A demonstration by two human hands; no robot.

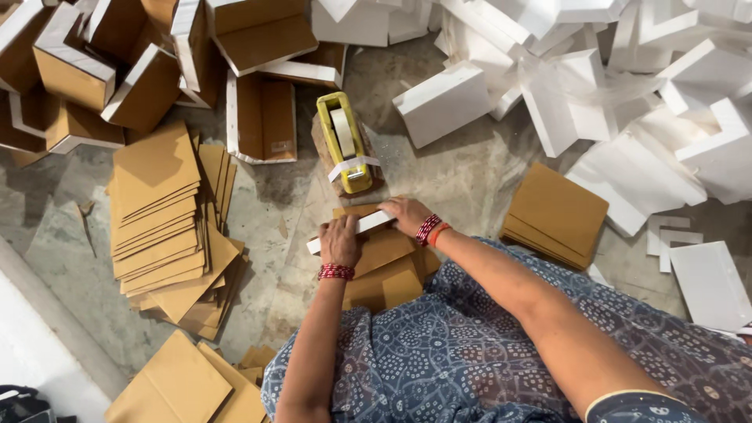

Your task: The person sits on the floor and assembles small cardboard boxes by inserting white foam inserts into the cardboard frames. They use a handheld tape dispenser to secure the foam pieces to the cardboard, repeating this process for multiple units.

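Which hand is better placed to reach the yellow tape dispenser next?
Probably the right hand. It rests on the far end of the white strip, just below the yellow tape dispenser, while the left hand presses on the brown card pieces, lower and farther from it.

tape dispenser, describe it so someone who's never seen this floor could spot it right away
On the grey concrete floor, between the brown cardboard boxes upper left and the white foam pieces upper right, look just beyond the person's two hands. The tape dispenser sits there, the only yellow thing, with a white tape strip across its near end.
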